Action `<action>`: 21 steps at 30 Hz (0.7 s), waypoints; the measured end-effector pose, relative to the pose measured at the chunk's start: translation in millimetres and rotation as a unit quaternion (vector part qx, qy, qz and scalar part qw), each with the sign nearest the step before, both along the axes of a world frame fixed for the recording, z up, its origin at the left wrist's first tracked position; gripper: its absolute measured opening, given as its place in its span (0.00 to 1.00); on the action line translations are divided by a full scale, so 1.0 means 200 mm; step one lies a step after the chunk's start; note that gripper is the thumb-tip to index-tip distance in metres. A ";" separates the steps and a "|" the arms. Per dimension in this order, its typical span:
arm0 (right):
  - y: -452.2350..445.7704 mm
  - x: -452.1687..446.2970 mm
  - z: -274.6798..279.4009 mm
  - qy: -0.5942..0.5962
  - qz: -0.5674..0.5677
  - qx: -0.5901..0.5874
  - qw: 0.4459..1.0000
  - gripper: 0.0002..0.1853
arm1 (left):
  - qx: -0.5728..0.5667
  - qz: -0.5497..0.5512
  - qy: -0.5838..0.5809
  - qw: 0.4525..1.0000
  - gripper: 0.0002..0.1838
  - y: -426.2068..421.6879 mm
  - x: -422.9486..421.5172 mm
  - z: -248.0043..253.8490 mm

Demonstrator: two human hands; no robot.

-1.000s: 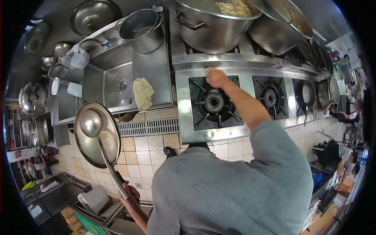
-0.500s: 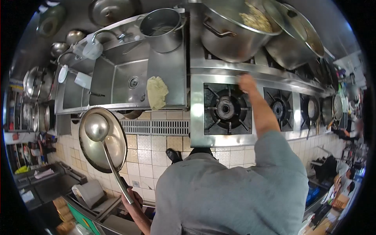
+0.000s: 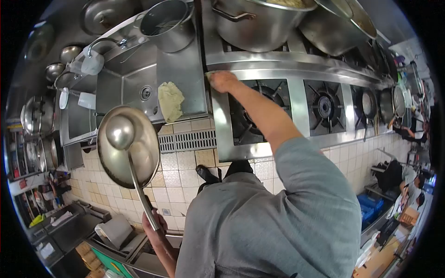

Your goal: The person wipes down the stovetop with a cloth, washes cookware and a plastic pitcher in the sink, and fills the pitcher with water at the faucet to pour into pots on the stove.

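Observation:
My left hand point(image 3: 155, 222) is closed around the handle end of a frying pan point(image 3: 147, 162), raised over the tiled floor at the left. A ladle point(image 3: 119, 132) lies in the pan with its bowl down near the far rim; its long handle runs back to the same hand. My right hand point(image 3: 223, 82) reaches across the stove point(image 3: 296, 104) to its back left corner, beside the sink counter. Its fingers are closed, and a small yellowish bit shows at the fingertips, too little to name. My forearm crosses above the left burner point(image 3: 273, 95).
Left of the stove is a steel sink point(image 3: 137, 85) with a pale cloth point(image 3: 170, 102) near its front edge and a deep pot point(image 3: 174, 34) behind. Large stockpots point(image 3: 262, 28) stand behind the stove. A drain grate point(image 3: 187, 140) runs along the floor. Other people work at far right.
My right hand has moved left, from behind the burners to the stove's back left corner. The view has shifted, and the pan with the ladle stays in my left hand.

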State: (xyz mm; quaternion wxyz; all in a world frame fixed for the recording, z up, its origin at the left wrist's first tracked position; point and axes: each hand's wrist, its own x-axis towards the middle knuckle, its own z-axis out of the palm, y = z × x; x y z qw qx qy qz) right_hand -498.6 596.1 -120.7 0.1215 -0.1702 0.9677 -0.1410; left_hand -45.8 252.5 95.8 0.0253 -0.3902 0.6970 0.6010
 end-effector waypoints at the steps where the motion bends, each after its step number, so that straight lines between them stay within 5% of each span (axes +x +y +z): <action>1: 0.11 0.00 0.03 -0.019 -0.026 0.021 0.999 0.15 | 0.019 -0.021 0.002 1.000 0.10 0.02 -0.04 -0.02; 3: 0.45 0.02 0.09 -0.095 -0.092 0.057 0.990 0.14 | 0.110 -0.084 0.070 0.988 0.10 0.05 -0.10 -0.06; 4: 0.68 0.04 0.05 -0.034 -0.037 0.113 0.992 0.14 | 0.113 -0.097 0.068 0.987 0.10 0.07 -0.15 -0.09; 6: 1.06 0.13 0.11 -0.074 -0.276 0.054 0.957 0.13 | 0.105 -0.186 0.044 0.976 0.10 0.13 -0.23 -0.13; 7: 1.39 0.11 -0.13 -0.052 -0.181 0.124 0.974 0.13 | 0.121 -0.191 0.042 0.973 0.10 0.18 -0.28 -0.16; 9: 1.59 0.33 -0.03 -0.069 -0.252 0.105 0.959 0.15 | 0.081 -0.272 -0.012 0.959 0.09 0.31 -0.42 -0.13; 13: 1.64 0.99 -0.11 0.052 -0.251 0.108 0.960 0.20 | 0.106 -0.311 -0.074 0.942 0.08 0.55 -0.64 -0.31; 15: 1.46 1.38 0.04 -0.099 -0.240 0.191 0.947 0.31 | 0.145 -0.354 -0.055 0.922 0.08 0.65 -0.72 -0.45; 17: 1.34 1.80 -0.04 0.057 -0.228 0.180 0.955 0.31 | 0.149 -0.354 -0.094 0.919 0.10 0.73 -0.79 -0.62; 21: 1.19 2.09 0.04 -0.051 -0.281 0.150 0.947 0.32 | 0.280 -0.391 -0.023 0.877 0.11 0.88 -0.86 -0.74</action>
